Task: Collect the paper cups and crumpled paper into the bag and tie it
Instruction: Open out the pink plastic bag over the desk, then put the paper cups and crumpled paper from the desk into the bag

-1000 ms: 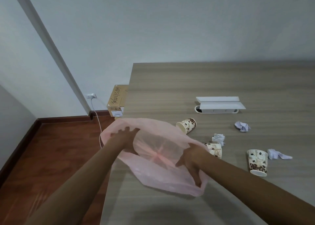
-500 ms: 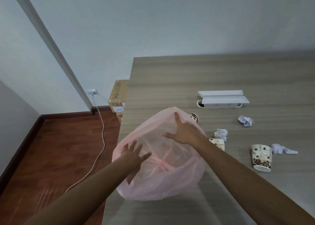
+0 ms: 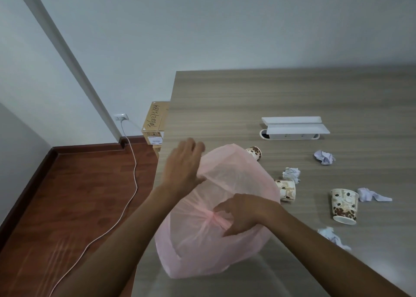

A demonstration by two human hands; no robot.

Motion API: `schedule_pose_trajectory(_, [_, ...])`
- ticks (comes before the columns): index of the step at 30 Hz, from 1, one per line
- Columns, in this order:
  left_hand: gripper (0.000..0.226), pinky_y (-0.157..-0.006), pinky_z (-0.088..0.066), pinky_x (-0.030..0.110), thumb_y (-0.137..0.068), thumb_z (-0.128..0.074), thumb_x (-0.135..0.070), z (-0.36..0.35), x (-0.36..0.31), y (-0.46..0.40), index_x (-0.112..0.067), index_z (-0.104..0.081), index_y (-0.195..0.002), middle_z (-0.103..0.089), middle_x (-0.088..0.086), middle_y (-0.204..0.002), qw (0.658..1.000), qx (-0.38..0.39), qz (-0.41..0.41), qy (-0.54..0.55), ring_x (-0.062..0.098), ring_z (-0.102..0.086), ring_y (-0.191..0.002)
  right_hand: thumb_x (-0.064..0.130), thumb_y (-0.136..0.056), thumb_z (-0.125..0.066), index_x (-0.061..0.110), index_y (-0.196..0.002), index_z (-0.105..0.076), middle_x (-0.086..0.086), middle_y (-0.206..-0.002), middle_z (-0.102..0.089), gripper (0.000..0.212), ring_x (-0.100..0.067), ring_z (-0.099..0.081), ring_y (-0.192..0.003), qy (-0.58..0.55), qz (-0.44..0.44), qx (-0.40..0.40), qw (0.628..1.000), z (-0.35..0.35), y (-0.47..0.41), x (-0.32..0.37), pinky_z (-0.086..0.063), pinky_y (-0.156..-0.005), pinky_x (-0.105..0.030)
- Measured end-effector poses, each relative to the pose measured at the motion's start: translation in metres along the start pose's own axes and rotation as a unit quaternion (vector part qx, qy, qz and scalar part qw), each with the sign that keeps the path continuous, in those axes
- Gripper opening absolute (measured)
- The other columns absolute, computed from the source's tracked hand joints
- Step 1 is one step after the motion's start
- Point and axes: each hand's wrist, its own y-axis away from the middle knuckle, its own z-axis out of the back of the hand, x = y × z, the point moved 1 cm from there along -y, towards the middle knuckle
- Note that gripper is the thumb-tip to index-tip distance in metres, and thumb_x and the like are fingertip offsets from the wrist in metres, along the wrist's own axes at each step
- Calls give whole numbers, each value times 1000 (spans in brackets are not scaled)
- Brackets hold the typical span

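A thin pink plastic bag (image 3: 202, 251) stands at the wooden table's (image 3: 247, 98) left edge, its mouth open towards me. My left hand (image 3: 182, 168) grips the far left rim. My right hand (image 3: 243, 213) reaches inside the bag with loosely curved fingers near the gathered bottom. One paper cup (image 3: 255, 152) lies behind the bag and another cup (image 3: 287, 189) is half hidden at its right side. A third cup (image 3: 344, 206) stands upside down further right. Several crumpled papers lie around them: one paper ball (image 3: 292, 174), another ball (image 3: 325, 157), a flatter wad (image 3: 371, 195) and a near wad (image 3: 333, 237).
A white plastic tray-like box (image 3: 295, 129) lies further back on the table. Off the left edge stand cardboard boxes (image 3: 155, 123) on the red wooden floor. A white cable (image 3: 132, 184) runs from a wall socket across that floor.
My left hand has gone from the bag's near side up to its far left rim. My right hand has dropped from the far rim down into the bag. The bag's mouth stands wider.
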Motion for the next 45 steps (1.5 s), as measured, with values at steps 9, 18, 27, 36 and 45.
schedule_pose_trajectory(9, [4,-69,-48,35,-83,-62,-23,-7,45,13,-24,-65,-86,-69,2,-89,966,-13,216,144,29,-62,-85,21,-86,-62,17,-89,-71,4,-77,-67,10,-15,-60,-70,-242,-26,-617,748,39,48,-60,-48,-65,-27])
schedule_pose_trajectory(18, [7,-69,-49,33,-75,-67,-35,-10,8,32,-33,-62,-79,-63,-15,-75,934,-42,262,241,16,-61,-76,39,-76,-77,30,-138,-51,-3,-138,-56,68,-30,-46,-121,-46,-296,-249,921,-39,39,-174,-42,-96,-37])
schedule_pose_trajectory(27, [15,-71,-41,33,-77,-53,-26,1,-28,61,-24,-67,-81,-67,-3,-80,867,-109,422,241,27,-58,-84,48,-71,-77,23,-138,-47,-12,-134,-50,77,-31,-47,-118,69,-222,-283,930,-82,20,-189,-40,-97,-37])
schedule_pose_trajectory(36, [16,-77,-48,34,-79,-60,-31,9,-62,92,-20,-66,-89,-67,-3,-83,844,-138,470,221,23,-61,-84,37,-69,-81,32,-123,-60,-5,-112,-54,59,-22,-58,-95,-336,-151,-453,812,-53,64,-164,-48,-83,-32])
schedule_pose_trajectory(45, [14,-77,-42,33,-84,-60,-24,2,-79,74,-15,-66,-92,-61,-2,-77,833,-155,461,264,26,-55,-86,56,-60,-74,31,-100,-47,15,-97,-59,54,-1,-59,-77,-347,33,-487,801,-20,105,-71,-45,-60,-12])
